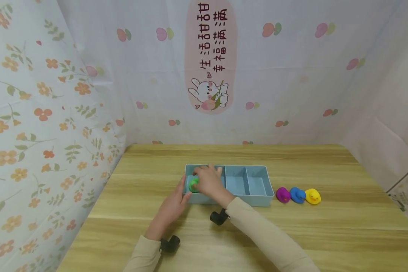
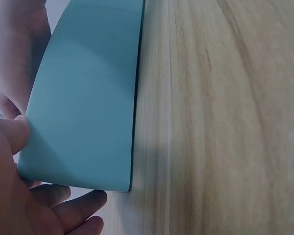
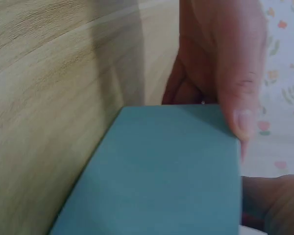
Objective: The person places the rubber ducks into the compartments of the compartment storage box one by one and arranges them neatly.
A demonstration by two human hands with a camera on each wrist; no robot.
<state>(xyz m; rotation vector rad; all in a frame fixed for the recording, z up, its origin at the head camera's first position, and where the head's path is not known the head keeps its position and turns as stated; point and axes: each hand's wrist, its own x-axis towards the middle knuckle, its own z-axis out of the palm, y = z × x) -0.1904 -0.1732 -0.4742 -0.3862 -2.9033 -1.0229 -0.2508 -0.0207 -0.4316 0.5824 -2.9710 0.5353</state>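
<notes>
A light blue divided box (image 1: 236, 200) lies lengthwise on the table. My left hand (image 1: 173, 206) grips its left end; the thumb rests at the front rim and the fingers lie along the end wall, as the left wrist view shows. Over the leftmost compartment, my right hand (image 1: 209, 183) reaches in from above with curled fingers, holding a green toy duck (image 1: 193, 185) that the fingers partly cover. In the right wrist view the box's front wall (image 3: 171, 171) hides most of the right hand (image 3: 279, 198), so the duck is out of sight there.
Right of the box, a purple duck (image 1: 283, 195), a blue duck (image 1: 297, 195) and a yellow duck (image 1: 313, 196) sit in a row on the wooden table (image 1: 122, 234). Patterned cloth (image 1: 139, 68) hangs behind and at both sides.
</notes>
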